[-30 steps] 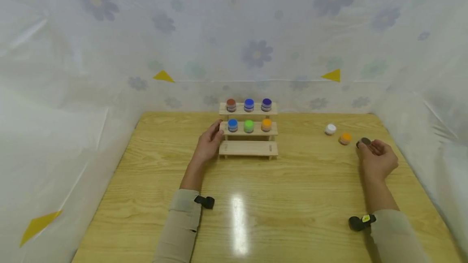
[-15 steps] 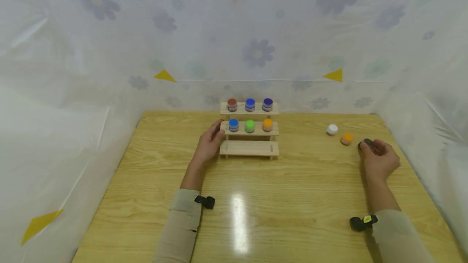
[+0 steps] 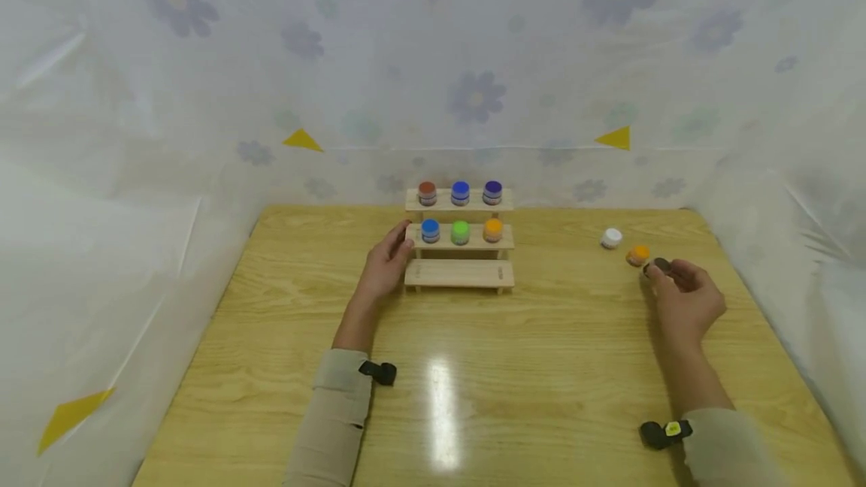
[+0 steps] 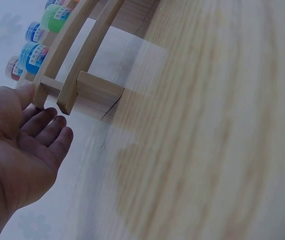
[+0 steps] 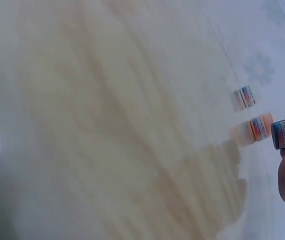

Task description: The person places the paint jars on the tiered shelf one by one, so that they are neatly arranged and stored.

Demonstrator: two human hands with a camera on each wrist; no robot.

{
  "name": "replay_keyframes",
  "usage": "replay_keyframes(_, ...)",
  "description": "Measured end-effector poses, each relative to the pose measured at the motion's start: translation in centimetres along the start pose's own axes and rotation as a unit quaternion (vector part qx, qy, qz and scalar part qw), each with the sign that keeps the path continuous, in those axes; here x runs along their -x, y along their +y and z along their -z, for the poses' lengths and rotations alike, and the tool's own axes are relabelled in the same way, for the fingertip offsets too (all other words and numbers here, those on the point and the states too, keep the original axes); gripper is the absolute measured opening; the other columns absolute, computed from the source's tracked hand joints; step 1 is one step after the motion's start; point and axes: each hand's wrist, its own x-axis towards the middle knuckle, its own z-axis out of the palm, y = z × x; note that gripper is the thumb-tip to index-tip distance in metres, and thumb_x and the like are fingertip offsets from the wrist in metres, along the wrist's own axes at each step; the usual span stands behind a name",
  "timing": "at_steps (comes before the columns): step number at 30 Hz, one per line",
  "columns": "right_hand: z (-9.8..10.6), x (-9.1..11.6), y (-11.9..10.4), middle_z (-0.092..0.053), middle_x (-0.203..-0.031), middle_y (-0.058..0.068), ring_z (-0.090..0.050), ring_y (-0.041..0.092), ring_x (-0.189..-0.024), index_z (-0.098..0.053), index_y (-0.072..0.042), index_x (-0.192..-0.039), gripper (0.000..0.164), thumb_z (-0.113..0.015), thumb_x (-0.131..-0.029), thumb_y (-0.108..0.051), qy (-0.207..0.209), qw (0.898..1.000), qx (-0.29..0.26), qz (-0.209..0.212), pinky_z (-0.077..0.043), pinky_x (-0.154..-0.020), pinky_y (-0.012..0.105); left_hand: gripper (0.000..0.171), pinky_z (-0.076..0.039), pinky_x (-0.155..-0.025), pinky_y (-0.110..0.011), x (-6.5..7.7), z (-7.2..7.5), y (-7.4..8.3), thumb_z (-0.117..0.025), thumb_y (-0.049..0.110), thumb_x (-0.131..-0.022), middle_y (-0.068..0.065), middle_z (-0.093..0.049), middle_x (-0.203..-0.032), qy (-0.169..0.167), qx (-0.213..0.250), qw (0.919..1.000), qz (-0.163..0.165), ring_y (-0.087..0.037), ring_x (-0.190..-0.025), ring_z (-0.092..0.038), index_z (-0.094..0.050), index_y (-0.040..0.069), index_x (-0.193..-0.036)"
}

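One pinch does the work on the right: the thumb and fingertips of the right hand (image 3: 690,303) are clamped on the dark jar (image 3: 661,266), whose lid shows in the head view and whose label shows in the right wrist view. That jar is toward the far right corner of the table (image 3: 555,367), inward from its right edge; I cannot tell whether its base clears the surface. Just beside it, nearer the far edge, stands the loose orange jar (image 3: 638,255), so a small lift before any sideways travel would be the safest way past. Beyond that, closer still to the far edge, is the white jar (image 3: 612,239). A level wrist and a hold on the jar's sides should leave its base free for a flat landing. The left hand (image 3: 386,269) has thumb and forefinger about the left end of the wooden stand (image 3: 460,274), at its middle tier, the other fingers loosely curved; a light touch seems enough there. The stand sits near the middle of the table's far edge, and a shove could jolt the six jars on its upper two tiers.
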Motion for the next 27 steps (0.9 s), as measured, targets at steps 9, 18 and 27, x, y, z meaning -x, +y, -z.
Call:
replay_keyframes(9,-1.8,3.9,-1.1,-0.075,-0.11,-0.001,-0.07,0.011,-0.106,-0.076,-0.002,-0.122,0.046,-0.094,-0.082,-0.016,-0.056,0.998,-0.008,0.035,-0.056,-0.087,0.011,0.059,-0.041,-0.121,-0.048,0.0,0.0,-0.1,-0.049,0.035,-0.114,-0.016,-0.044,-0.165,-0.003,-0.002,1.0,-0.007,-0.033,-0.149,-0.045,-0.036,0.01,-0.166)
replay_keyframes(18,-4.7,7.8,-1.8,-0.075,-0.122,0.008,-0.068,0.008,-0.114,-0.073,-0.001,-0.126,0.044,-0.089,-0.089,-0.018,-0.123,0.985,0.027,0.118,-0.056,-0.089,0.012,0.059,-0.041,-0.122,-0.046,-0.2,0.1,-0.3,-0.049,0.036,-0.114,-0.016,-0.044,-0.164,-0.006,-0.004,0.9999,-0.012,-0.032,-0.149,-0.046,-0.036,0.01,-0.166)
replay_keyframes(27,-8.2,11.7,-3.3,-0.075,-0.119,0.016,-0.072,0.024,-0.117,-0.075,0.002,-0.121,0.036,-0.087,-0.089,-0.008,-0.164,0.967,0.024,0.196,-0.056,-0.099,0.02,0.058,-0.041,-0.122,-0.047,-0.3,0.0,-0.2,-0.05,0.035,-0.114,-0.015,-0.046,-0.163,-0.002,-0.002,1.0,-0.007,-0.032,-0.149,-0.047,-0.037,0.012,-0.166)
